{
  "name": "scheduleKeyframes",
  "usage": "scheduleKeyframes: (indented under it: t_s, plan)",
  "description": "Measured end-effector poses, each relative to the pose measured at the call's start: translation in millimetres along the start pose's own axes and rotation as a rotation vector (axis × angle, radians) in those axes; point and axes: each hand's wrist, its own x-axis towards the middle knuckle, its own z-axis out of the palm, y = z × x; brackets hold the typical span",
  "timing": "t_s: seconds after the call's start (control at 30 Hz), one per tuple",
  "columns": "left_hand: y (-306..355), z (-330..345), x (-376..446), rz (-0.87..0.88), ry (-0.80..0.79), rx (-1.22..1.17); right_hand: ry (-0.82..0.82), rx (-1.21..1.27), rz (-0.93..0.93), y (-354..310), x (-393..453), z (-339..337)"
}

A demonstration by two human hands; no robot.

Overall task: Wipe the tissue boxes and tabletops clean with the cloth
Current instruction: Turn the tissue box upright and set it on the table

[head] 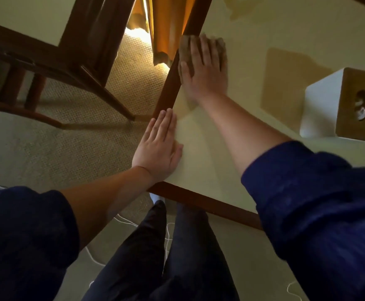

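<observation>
The cloth (201, 47) is a small, grey-brown rag, blurred, lying flat on the pale cream tabletop (231, 135) right at its dark wooden left edge (170, 83), toward the far part of that edge. Most of it is covered; only its far rim and a bit on either side show past the fingertips.

The right hand (203, 70) lies palm down on the cloth with its fingers (199, 48) straight and slightly spread, pressing the cloth against the table rather than curling round it. The thumb reaches left to the wooden edge. The cloth sits under the fingers and the front of the palm, its far rim just beyond the fingertips.

The left hand (158, 146) rests flat on the near left corner of the same tabletop, fingers straight and held together, pointing away from the person, holding nothing. It is nearer than the right hand and apart from the cloth, with a stretch of bare edge between them.

A white, cube-shaped tissue box (338, 105) with a brown wooden top and an oval slot stands on the tabletop at the right, well apart from both hands and the cloth.

Both arms wear dark blue sleeves (320, 203) pushed up the forearm. A dark wooden chair (53, 55) stands on woven carpet (86, 135) to the left, and an orange curtain (164, 25) hangs at the far side.
</observation>
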Motion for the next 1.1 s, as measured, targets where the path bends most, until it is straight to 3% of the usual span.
scheduleKeyframes:
  t_s: [0.17,0.3,0.43,0.77,1.1]
  plan:
    - [6.9,-9.3,3.4,-0.065,0.044,-0.144,-0.011,0.020,0.021,16.2,64.1,-12.2]
    - [19.7,-20.3,24.2,-0.126,0.112,-0.156,0.062,0.074,0.159,37.9,-11.8,3.8]
    - [17.3,-22.9,74.5,-0.106,0.095,-0.178,0.030,0.077,0.218,49.5,-52.9,11.7]
    - [11.1,-35.9,189.2,-0.010,0.101,-0.088,0.087,0.024,0.097,63.1,103.7,-9.8]
    - [15.4,-28.4,212.7,-0.017,0.057,0.055,0.059,0.019,0.088,69.1,193.8,-30.2]
